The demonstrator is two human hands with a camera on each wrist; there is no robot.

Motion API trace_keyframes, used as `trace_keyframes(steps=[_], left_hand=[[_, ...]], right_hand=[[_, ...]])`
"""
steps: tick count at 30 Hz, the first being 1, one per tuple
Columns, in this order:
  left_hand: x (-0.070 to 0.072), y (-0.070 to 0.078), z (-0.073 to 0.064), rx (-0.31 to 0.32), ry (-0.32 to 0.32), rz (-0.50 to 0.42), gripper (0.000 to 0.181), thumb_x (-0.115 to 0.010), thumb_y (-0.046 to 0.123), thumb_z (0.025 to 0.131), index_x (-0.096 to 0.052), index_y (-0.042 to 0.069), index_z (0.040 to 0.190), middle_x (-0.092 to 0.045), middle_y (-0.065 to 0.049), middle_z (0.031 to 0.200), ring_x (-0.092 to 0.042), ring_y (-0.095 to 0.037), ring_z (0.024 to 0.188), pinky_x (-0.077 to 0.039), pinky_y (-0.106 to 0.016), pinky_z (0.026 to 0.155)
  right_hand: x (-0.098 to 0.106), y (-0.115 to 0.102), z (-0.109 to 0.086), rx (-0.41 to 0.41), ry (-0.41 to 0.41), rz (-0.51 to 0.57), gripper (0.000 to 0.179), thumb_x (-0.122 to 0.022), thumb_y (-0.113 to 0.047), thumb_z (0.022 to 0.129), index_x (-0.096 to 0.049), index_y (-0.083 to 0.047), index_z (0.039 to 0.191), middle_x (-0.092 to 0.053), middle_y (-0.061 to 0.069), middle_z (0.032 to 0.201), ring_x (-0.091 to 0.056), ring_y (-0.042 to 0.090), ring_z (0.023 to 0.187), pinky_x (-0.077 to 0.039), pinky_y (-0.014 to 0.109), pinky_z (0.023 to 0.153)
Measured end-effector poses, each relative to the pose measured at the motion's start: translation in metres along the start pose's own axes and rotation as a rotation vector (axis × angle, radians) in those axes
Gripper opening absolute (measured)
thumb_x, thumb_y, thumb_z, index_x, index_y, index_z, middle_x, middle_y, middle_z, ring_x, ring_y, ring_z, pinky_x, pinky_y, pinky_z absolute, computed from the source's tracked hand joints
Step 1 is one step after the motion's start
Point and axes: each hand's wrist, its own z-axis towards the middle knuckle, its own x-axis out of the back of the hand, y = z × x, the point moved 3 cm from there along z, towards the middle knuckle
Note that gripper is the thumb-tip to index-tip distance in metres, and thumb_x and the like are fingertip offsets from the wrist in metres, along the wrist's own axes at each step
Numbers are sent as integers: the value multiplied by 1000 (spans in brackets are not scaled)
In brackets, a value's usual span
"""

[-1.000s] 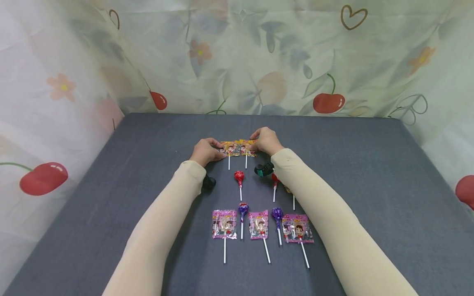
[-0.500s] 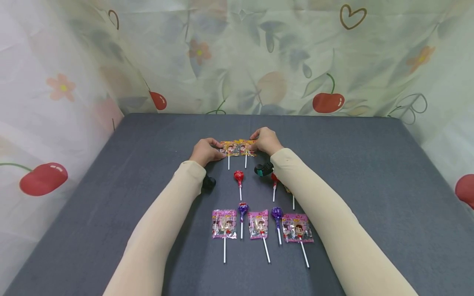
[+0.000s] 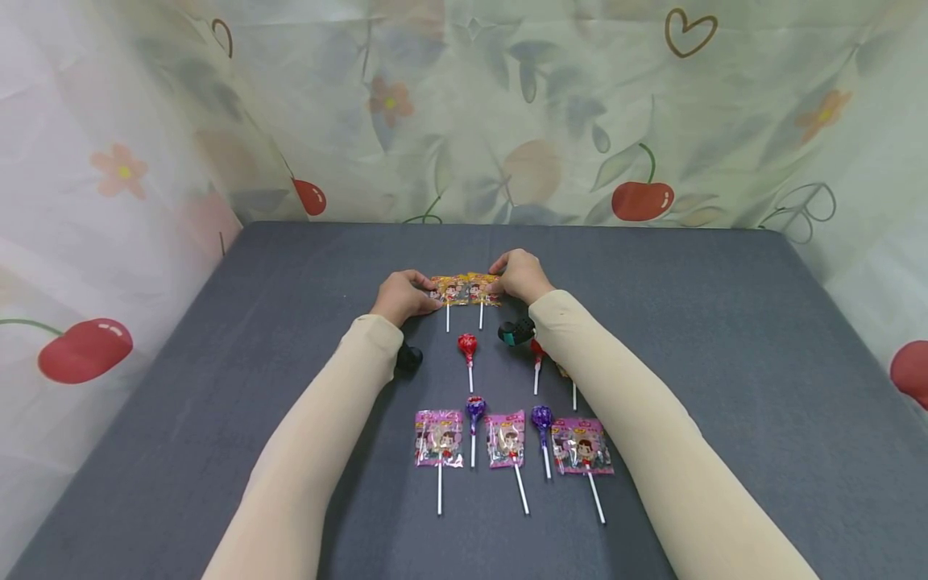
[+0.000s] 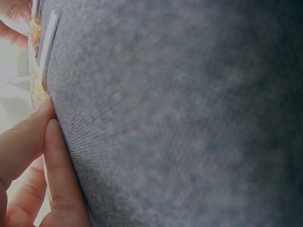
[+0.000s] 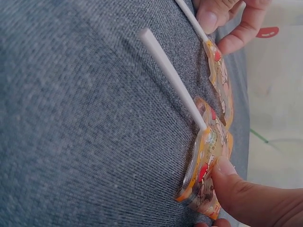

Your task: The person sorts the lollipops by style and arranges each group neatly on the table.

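Note:
Two lollipops in yellow-orange printed wrappers lie side by side toward the back of the table, white sticks pointing toward the person. My left hand [image 3: 403,298] pinches the outer edge of the left yellow lollipop [image 3: 454,290]. On the other side, my right hand [image 3: 524,278] holds the right yellow lollipop [image 3: 478,288]; in the right wrist view its thumb [image 5: 227,172] presses on the printed wrapper [image 5: 208,156]. The two wrappers meet in the middle in the head view. The left wrist view shows the left fingers [image 4: 59,165] at the wrapper's edge, close over the cloth.
Nearer the person lie a red round lollipop [image 3: 467,346], another red one [image 3: 537,350] and a partly hidden stick [image 3: 575,396] by the right sleeve. In front are two purple lollipops [image 3: 475,409] among three pink-wrapped ones [image 3: 438,439]. Dark cloth [image 3: 689,322] covers the table.

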Motion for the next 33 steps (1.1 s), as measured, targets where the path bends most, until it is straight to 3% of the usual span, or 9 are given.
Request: trace_keyframes(steps=[7,14,22,28,33], left_hand=[[1,0,-1,-5,-6,19,32,-81,11,78,-64,11,105,-60,-10,104,-57,-9,71,-44,-22,60],[3,1,-5,-10,0,37,32,-81,12,78,-64,12,105,-59,-11,111,-55,-14,79,-42,-24,64],[1,1,-6,-16,-13,-25,31,-80,7,79,-64,10,105,-60,-11,105,-59,-11,74,-46,-21,60],[0,1,-6,-29,-12,16,31,-81,11,78,-64,11,104,-59,-12,111,-56,-15,79,-44,-22,61],[0,3,-6,-26,-6,34,31,-81,12,79,-65,12,105,-59,-12,115,-55,-17,84,-43,-24,65]], right_hand=[[0,-1,-1,8,-2,-10,30,-77,-14,84,-69,-4,110,-61,15,121,-53,28,104,-44,41,94],[0,-2,-2,3,-6,-5,30,-77,-13,84,-69,-4,110,-61,15,121,-53,28,105,-44,40,95],[1,2,0,13,-16,-10,30,-76,-14,84,-68,-4,111,-62,15,120,-55,27,103,-44,39,93],[10,3,-2,9,-45,92,35,-73,-13,87,-63,-5,119,-59,16,123,-61,27,99,-50,38,86],[28,-3,-12,61,-89,237,41,-69,-13,90,-58,-2,128,-55,18,127,-58,30,108,-49,42,93]])
